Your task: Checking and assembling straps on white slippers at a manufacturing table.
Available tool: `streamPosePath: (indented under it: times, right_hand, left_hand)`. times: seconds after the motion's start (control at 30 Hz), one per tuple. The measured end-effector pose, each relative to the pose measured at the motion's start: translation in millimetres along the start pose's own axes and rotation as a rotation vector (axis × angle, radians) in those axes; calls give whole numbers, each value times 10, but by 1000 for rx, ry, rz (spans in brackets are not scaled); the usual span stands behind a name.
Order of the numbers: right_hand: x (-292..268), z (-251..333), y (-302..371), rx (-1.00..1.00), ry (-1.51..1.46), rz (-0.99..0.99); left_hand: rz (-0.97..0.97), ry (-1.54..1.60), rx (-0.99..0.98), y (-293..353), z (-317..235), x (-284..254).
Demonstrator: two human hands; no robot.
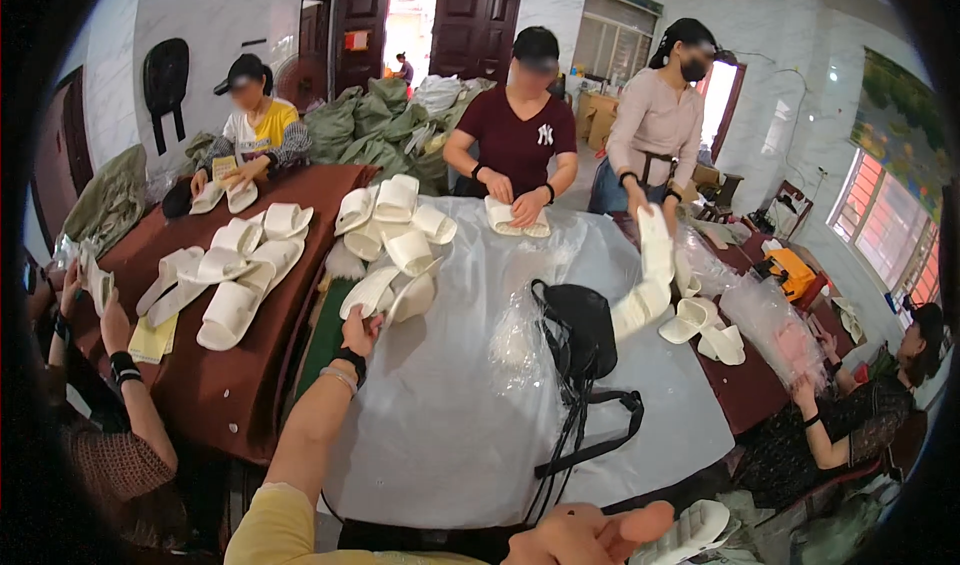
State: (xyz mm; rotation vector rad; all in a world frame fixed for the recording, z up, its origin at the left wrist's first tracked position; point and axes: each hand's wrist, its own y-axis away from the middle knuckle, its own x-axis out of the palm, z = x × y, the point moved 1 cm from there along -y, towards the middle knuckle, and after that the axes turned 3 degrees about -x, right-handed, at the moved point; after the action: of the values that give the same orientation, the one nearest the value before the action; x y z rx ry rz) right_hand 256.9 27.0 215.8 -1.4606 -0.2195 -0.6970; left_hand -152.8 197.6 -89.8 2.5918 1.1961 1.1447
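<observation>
My left hand reaches far over the table's left side, its fingers closed on the near end of a white slipper. That slipper lies at the front of a heap of white slippers. My right hand is low at the near edge, with a finger stretched out and nothing visible in it; its lower part is cut off. Just right of it, below the table edge, is another white slipper. A black drawstring bag with dangling straps lies on the grey-covered table between my hands and the people opposite.
Clear plastic wrap lies beside the bag. A brown-covered table at left holds several white slippers. Across the table a person handles slippers; another holds a row of white slippers. More people work at both sides.
</observation>
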Motion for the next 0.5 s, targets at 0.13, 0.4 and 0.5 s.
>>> streamPosePath:
  times: [0.13, 0.4, 0.5]
  right_hand:
    - [-16, 55, -24, 189, 65, 36]
    - [-117, 58, -75, 257, 75, 54]
    - [-85, 121, 9, 304, 91, -87]
  left_hand:
    - [69, 35, 58, 538, -87, 114]
    - [151, -42, 111, 2150, -470, 321]
    - [173, -30, 93, 2604, -563, 466]
